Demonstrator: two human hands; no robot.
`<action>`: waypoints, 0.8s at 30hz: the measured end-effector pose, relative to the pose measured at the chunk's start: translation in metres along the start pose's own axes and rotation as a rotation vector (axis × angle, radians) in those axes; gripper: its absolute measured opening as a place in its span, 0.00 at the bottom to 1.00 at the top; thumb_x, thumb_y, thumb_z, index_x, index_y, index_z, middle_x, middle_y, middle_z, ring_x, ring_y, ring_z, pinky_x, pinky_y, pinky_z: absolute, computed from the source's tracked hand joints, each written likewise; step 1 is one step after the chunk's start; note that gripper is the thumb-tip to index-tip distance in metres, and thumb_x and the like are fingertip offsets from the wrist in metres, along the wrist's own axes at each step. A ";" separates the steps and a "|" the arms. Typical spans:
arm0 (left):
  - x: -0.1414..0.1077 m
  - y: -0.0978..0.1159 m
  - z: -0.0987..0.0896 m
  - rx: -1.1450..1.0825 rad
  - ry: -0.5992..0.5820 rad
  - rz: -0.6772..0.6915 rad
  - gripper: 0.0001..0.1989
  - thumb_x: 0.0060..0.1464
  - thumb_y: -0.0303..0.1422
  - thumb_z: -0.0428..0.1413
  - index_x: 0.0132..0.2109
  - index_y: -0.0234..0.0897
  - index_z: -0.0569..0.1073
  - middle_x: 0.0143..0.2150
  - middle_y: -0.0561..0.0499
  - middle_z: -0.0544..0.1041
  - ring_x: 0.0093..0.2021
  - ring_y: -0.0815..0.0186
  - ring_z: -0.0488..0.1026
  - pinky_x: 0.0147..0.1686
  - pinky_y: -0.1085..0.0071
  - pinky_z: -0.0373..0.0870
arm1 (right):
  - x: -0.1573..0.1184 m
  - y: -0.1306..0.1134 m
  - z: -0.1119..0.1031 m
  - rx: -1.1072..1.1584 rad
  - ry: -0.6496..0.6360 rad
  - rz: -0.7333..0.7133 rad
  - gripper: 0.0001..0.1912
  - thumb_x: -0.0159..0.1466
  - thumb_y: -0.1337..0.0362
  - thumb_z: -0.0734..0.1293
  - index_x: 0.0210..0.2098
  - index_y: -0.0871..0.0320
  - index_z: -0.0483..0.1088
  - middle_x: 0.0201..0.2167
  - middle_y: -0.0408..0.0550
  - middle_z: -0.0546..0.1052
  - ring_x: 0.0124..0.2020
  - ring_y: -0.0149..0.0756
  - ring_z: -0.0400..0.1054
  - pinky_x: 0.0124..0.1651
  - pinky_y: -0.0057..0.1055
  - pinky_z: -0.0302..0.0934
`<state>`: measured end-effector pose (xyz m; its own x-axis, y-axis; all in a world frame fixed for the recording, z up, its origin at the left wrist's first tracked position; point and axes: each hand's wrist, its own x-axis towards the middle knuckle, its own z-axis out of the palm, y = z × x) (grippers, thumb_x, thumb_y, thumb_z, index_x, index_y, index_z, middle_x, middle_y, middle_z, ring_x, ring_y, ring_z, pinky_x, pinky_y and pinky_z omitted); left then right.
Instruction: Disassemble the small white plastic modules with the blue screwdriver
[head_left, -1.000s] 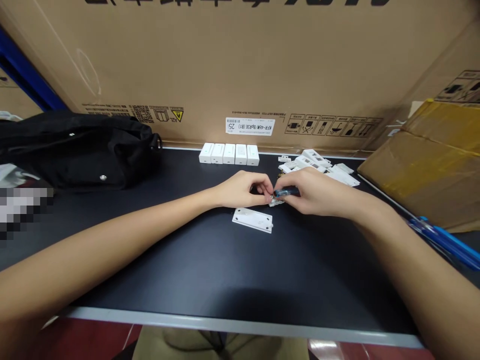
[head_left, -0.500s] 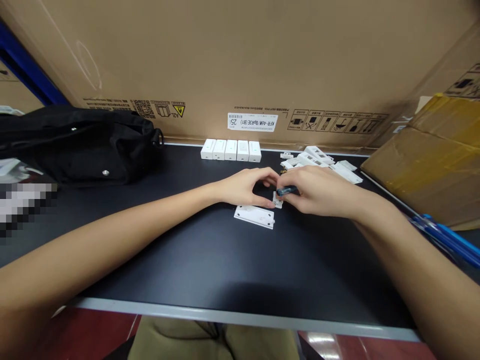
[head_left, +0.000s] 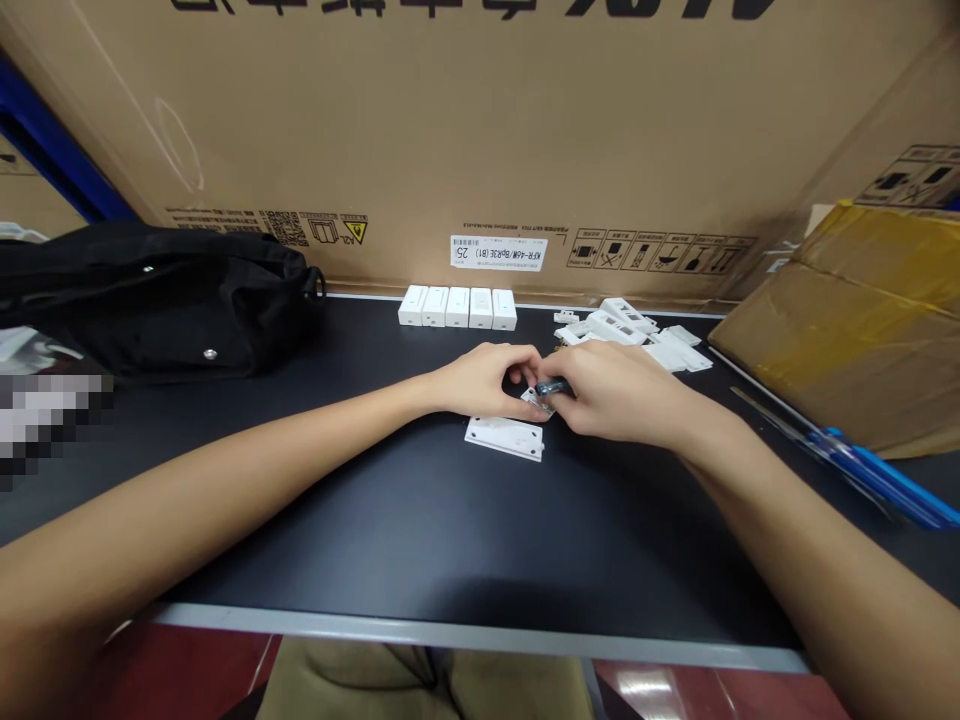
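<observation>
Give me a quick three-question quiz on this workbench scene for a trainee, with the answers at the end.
1. Which hand holds the dark blue tool handle?
2. True or false: the black bag lies to the person's right of their hands.
3. How many white blocks stand side by side in the row?

Key:
1. The right hand.
2. False: it lies to the person's left.
3. Five.
</observation>
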<state>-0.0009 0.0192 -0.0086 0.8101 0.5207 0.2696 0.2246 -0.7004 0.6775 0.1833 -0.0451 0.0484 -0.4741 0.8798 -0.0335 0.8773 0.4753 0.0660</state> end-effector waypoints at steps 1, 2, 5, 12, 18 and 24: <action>-0.001 0.000 -0.001 -0.014 -0.003 0.001 0.19 0.47 0.42 0.66 0.42 0.38 0.71 0.38 0.52 0.75 0.39 0.67 0.71 0.39 0.70 0.66 | 0.000 0.002 0.001 0.028 -0.004 0.008 0.07 0.56 0.66 0.62 0.28 0.55 0.72 0.26 0.47 0.76 0.26 0.37 0.66 0.28 0.31 0.47; -0.001 0.000 -0.001 -0.025 -0.003 0.000 0.19 0.47 0.41 0.66 0.42 0.38 0.72 0.38 0.52 0.76 0.39 0.67 0.71 0.39 0.70 0.66 | 0.001 0.003 0.001 0.067 -0.007 0.008 0.07 0.57 0.66 0.62 0.29 0.55 0.72 0.25 0.47 0.76 0.25 0.36 0.65 0.28 0.30 0.48; -0.001 -0.001 -0.002 -0.031 0.009 -0.007 0.17 0.48 0.41 0.66 0.42 0.38 0.72 0.38 0.52 0.77 0.39 0.68 0.72 0.39 0.70 0.67 | 0.002 0.008 0.001 0.216 -0.018 -0.055 0.09 0.58 0.68 0.61 0.31 0.55 0.74 0.25 0.45 0.76 0.24 0.33 0.65 0.30 0.29 0.51; -0.001 -0.004 0.000 -0.079 0.041 0.000 0.17 0.48 0.40 0.66 0.42 0.37 0.72 0.38 0.51 0.78 0.39 0.67 0.74 0.41 0.70 0.69 | 0.001 0.011 -0.003 0.325 -0.010 -0.112 0.10 0.60 0.69 0.62 0.37 0.57 0.75 0.31 0.46 0.79 0.28 0.34 0.68 0.33 0.28 0.54; -0.001 -0.009 0.002 -0.047 0.057 0.005 0.16 0.48 0.40 0.66 0.40 0.37 0.73 0.36 0.52 0.76 0.37 0.67 0.73 0.37 0.71 0.68 | 0.001 0.007 -0.003 0.213 -0.018 -0.084 0.13 0.61 0.68 0.60 0.39 0.55 0.75 0.30 0.47 0.79 0.29 0.35 0.69 0.33 0.29 0.52; -0.001 -0.011 0.002 -0.029 0.063 0.018 0.19 0.46 0.42 0.67 0.41 0.37 0.72 0.36 0.52 0.76 0.36 0.67 0.72 0.36 0.70 0.67 | 0.001 -0.006 -0.007 0.067 -0.046 -0.003 0.10 0.58 0.69 0.60 0.34 0.57 0.73 0.27 0.48 0.76 0.25 0.33 0.64 0.29 0.31 0.47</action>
<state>-0.0027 0.0255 -0.0174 0.7782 0.5383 0.3235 0.1939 -0.6958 0.6915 0.1769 -0.0472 0.0550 -0.4740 0.8770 -0.0791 0.8798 0.4754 -0.0008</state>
